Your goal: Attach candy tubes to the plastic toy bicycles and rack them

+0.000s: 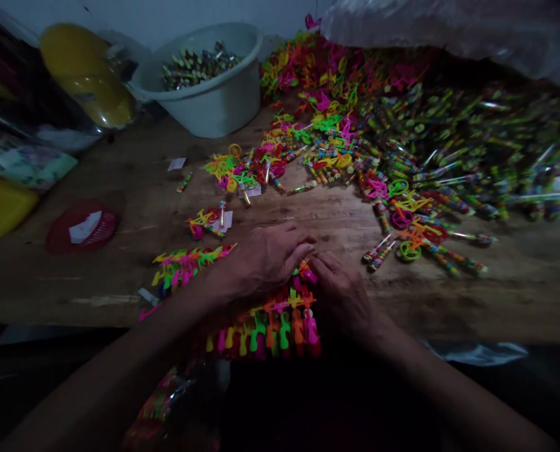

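Observation:
My left hand [270,254] and my right hand [339,285] meet at the front of the wooden table, fingers bent and closed together. Between their fingertips is a small pink-and-orange plastic toy [307,272], its shape partly covered. Below them, a row of small coloured plastic toys [284,329] in green, orange, pink and yellow lies side by side at the table's edge. Another stretch of these toys [181,267] shows to the left, partly behind my left forearm. Shadow darkens the underside of both hands.
Loose bright plastic toys [322,119] and printed tubes [449,144] are heaped across the back and right. Nearer lies a small cluster of tubes with toys [416,232]. A white tub [214,107] holds more tubes. A red basket-like piece [105,229] lies left on the wooden table [134,188].

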`<state>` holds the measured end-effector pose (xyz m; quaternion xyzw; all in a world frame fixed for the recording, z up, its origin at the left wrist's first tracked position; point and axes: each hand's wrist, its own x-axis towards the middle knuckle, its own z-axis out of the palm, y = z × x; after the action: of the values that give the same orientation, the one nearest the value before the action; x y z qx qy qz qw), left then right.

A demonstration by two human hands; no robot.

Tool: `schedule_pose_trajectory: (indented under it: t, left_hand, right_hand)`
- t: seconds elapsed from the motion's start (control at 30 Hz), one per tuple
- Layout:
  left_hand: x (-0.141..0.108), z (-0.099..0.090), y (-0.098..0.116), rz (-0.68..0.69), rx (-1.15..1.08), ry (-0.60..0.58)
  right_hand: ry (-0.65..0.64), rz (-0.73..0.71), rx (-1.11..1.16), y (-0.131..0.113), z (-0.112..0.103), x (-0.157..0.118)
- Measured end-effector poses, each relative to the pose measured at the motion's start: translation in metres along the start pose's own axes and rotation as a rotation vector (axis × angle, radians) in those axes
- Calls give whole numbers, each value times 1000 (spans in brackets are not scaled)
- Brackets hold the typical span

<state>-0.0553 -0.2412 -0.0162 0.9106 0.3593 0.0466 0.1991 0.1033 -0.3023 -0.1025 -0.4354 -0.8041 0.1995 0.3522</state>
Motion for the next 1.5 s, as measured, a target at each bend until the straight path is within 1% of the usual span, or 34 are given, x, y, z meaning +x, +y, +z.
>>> schedule_pose_trajectory:
  t: [0.07,0.1,0.17,0.23,0.3,0.33,0.4,0.47,0.53,0.6,0.77,0.83,0.9,0.97,1.1,1.17,1.27,1.37,1.43,1.5]
  left_hand:
    - [-1,-2,0,16,-43,-8]
    - [-2,-3,1,10,-67,3]
    - [-5,-8,5,-40,-133,33]
    - [-8,-13,9,-114,-221,75]
    - [-9,-16,11,-168,-277,141]
    - [-9,-15,12,-178,-278,169]
    - [-8,-12,11,-165,-234,173]
    - [-7,-8,11,-140,-170,137]
    - [-6,-4,12,-116,-123,121]
    - [-4,-3,13,-100,-105,130]
    - [-3,-11,14,-98,-182,140]
    - [-3,-14,14,-129,-241,106]
    - [-4,-15,15,-177,-279,91]
    - [-4,-13,15,-202,-286,124]
    - [-6,-7,16,-195,-305,243]
    - [-7,-7,17,-213,-308,280]
    - [-7,-8,17,-247,-305,264]
    - [-7,-8,16,-274,-302,263]
    - [-7,-9,15,-283,-300,262]
    - [-8,-12,16,-276,-296,230]
  right_hand:
    - [-44,38,67,0,-6,1]
    - [-44,55,96,-1,-10,0]
    - [23,95,125,-5,-19,-3]
    - [126,178,137,-14,-26,-8]
    - [160,249,181,-23,-30,-13]
    - [161,255,210,-28,-30,-14]
    - [155,221,262,-34,-28,-14]
    - [157,189,280,-36,-25,-13]
    - [137,170,265,-36,-25,-12]
    - [112,133,230,-36,-27,-11]
    - [-43,39,181,-29,-41,-7]
    - [-102,0,158,-24,-45,-5]
    - [-130,-63,99,-19,-46,-3]
    - [-124,-113,42,-15,-45,-4]
    - [-97,-126,38,-14,-37,-10]
    - [-74,-149,29,-14,-31,-13]
    - [-47,-195,8,-11,-27,-16]
    - [-61,-214,50,-10,-31,-16]
    - [-99,-175,119,-11,-38,-15]
    - [-89,-79,178,-11,-47,-13]
